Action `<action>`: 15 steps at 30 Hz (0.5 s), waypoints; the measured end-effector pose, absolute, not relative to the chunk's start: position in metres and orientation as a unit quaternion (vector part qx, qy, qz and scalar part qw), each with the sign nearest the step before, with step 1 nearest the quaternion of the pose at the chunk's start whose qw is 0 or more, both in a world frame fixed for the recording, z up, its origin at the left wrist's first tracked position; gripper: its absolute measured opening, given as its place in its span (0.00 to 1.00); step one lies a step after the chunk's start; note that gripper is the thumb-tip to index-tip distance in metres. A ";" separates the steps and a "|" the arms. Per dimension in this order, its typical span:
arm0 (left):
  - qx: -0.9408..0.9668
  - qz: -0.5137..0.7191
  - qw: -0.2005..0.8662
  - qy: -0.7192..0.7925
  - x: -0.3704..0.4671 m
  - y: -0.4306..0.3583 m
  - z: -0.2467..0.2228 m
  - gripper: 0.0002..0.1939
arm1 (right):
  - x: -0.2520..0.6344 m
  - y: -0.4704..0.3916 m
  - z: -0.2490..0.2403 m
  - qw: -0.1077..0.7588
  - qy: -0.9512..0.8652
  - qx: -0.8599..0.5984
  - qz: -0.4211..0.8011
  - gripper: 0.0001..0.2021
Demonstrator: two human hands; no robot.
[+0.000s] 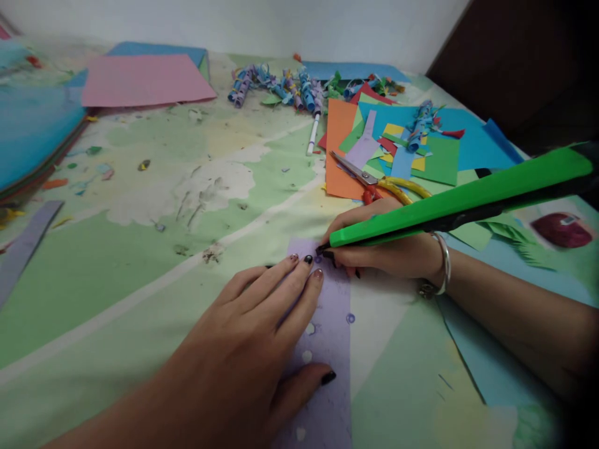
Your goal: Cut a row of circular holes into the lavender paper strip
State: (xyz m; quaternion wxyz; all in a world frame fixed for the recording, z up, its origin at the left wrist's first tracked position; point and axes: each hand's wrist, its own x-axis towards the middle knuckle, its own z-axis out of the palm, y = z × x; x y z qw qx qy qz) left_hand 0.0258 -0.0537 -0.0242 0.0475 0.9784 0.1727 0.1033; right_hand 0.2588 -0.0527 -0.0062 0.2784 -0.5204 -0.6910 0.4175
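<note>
A purple paper strip [330, 355] with a row of small pale holes runs up the table's near middle. My left hand [262, 318] lies over its left side, fingers spread and pressing on it. My right hand [384, 249] is closed around a long green tool [449, 198] with a black underside, a glue gun by its look. The tool's dark tip meets the strip near its top end, just beyond my left fingertips. A small purple ring [350, 318] lies at the strip's right edge.
Scissors [367, 178] with yellow and red handles lie on coloured paper beyond my right hand. Curled paper rolls [281, 87] and a white marker [313, 134] are farther back. Pink paper [147, 78] is at the back left, a purple scrap [28, 246] at the left.
</note>
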 end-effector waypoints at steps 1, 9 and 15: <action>0.979 0.102 0.046 0.172 0.026 -0.054 -0.024 0.31 | 0.259 -0.053 -0.006 0.275 -0.691 -0.527 0.412 0.03; 0.975 0.108 0.051 0.188 0.028 -0.056 -0.022 0.30 | 0.257 -0.053 -0.006 0.269 -0.702 -0.542 0.375 0.04; 0.970 0.149 0.016 0.190 0.036 -0.068 -0.022 0.30 | 0.255 -0.054 -0.001 0.245 -0.733 -0.530 0.349 0.05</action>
